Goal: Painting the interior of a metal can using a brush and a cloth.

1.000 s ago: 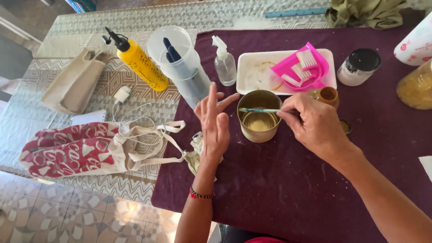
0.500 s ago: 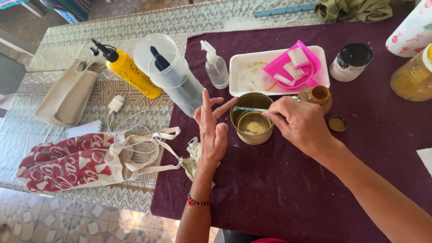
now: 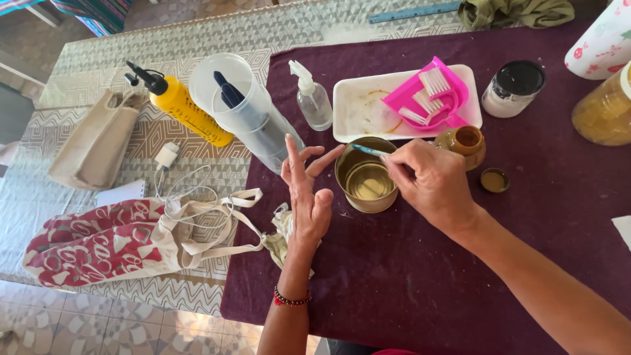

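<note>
On purple cloth, right hand (image 3: pixel 430 184) gripping thin brush (image 3: pixel 369 150) over tin's (image 3: pixel 365 176) rim, left hand (image 3: pixel 307 190) open, touching nothing

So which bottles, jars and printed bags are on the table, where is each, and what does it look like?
Yellow squeeze bottle: upper left, black nozzle.
Clear pump bottle: left of the white tray.
Black-lidded jar: right of tray, white label.
Amber jar: right edge.
Red-and-white printed bag: lower left.
</note>
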